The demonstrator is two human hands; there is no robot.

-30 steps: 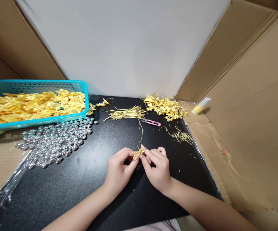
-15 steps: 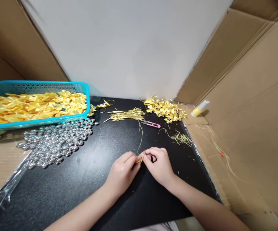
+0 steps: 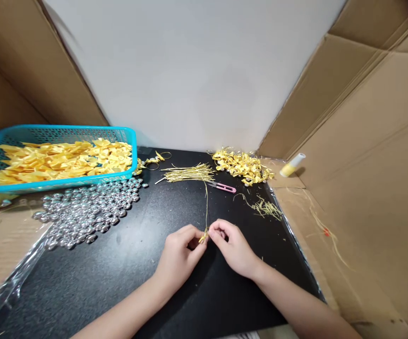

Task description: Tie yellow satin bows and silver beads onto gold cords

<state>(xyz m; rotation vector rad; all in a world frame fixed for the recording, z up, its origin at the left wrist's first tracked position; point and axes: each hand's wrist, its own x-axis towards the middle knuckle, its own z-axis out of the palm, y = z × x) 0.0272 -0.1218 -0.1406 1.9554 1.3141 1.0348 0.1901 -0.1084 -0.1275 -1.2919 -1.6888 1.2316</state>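
Between the thumb and fingertips of my left hand point(image 3: 180, 249) is a small yellow ribbon bow point(image 3: 203, 238), mostly hidden by the fingers. My right hand point(image 3: 232, 246) is closed in a pinch right beside it, at the gold cord point(image 3: 206, 207). That cord runs from the fingertips up toward a bundle of gold cords point(image 3: 189, 173). Pink-handled thread snips point(image 3: 226, 188) lie just right of the bundle. Whether a bead sits on the bow is too small to tell.
A turquoise basket point(image 3: 133, 153) of yellow bows stands at the left. Silver beads point(image 3: 91, 212) are spread before it. Finished-looking beaded bows point(image 3: 242, 165) lie at the back right, above cord scraps point(image 3: 267, 207). A yellow-white tube point(image 3: 292, 165) stands near the cardboard wall point(image 3: 373, 141).
My fingertips have drawn slightly toward me, and the slack, curved cord now runs nearly straight. My right hand has changed its grip from the bow to a pinch beside it.
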